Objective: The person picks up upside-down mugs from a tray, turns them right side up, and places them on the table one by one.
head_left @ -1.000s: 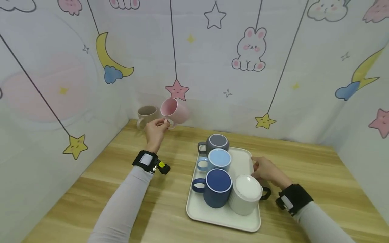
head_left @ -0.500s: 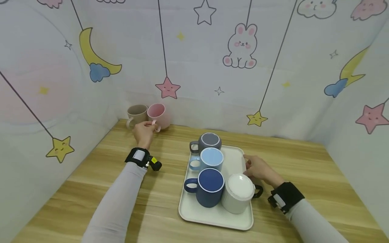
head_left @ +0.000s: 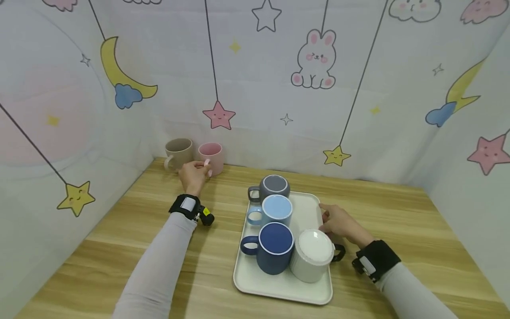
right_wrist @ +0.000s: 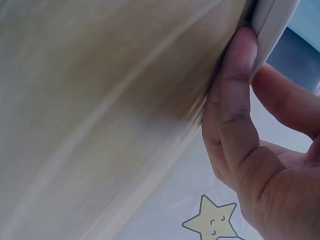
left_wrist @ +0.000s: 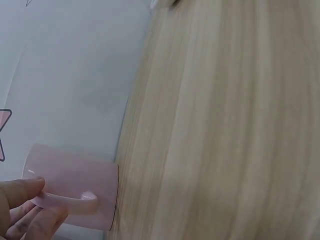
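At the back left, a pink mug stands upright on the table, its mouth up. My left hand pinches its handle between thumb and fingers; in the left wrist view the handle shows between the fingertips. Beside it, by the corner, is a taupe mug. My right hand grips the right rim of a white tray, thumb on one side and fingers outside. On the tray, upside down, sit a grey mug, a light blue mug, a navy mug and a white mug with a black handle.
A wooden table runs back to cloth walls printed with stars and a rabbit. The taupe mug stands close against the back wall, with the pink one to its right. The white mug's handle juts over the tray's right rim.
The pink mug has come down from a tilted hold in the air to upright on the table, the left hand still on its handle. The right hand has stayed at the tray's rim.
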A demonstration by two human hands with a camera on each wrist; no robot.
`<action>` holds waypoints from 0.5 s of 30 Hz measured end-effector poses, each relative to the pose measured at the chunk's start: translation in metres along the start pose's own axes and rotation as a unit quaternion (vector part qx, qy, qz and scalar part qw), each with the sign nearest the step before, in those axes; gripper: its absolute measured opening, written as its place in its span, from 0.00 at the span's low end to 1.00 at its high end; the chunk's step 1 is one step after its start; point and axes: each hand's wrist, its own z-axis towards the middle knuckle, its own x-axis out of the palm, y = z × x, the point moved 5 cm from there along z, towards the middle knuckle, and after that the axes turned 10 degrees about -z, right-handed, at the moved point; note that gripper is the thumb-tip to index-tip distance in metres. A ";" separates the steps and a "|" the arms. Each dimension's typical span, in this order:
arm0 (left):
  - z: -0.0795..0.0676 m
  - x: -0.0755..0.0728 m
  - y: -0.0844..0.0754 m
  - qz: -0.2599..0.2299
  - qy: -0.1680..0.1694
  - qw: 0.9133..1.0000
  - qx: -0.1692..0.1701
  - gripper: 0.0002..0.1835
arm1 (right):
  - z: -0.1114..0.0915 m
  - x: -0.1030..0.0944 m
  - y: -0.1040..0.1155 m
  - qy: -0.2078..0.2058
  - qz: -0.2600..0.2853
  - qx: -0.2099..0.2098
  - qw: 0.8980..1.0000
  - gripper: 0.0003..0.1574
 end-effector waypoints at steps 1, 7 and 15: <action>0.000 -0.001 0.000 0.000 0.002 1.000 0.000 0.15 | 0.000 0.000 0.001 0.000 -0.001 -0.002 1.000 0.50; 0.000 -0.001 -0.001 -0.017 0.022 1.000 0.004 0.16 | -0.002 -0.003 0.004 -0.002 -0.007 -0.008 1.000 0.42; -0.005 -0.003 -0.001 -0.018 0.022 0.999 0.023 0.18 | -0.002 -0.002 0.005 0.002 -0.010 -0.013 1.000 0.37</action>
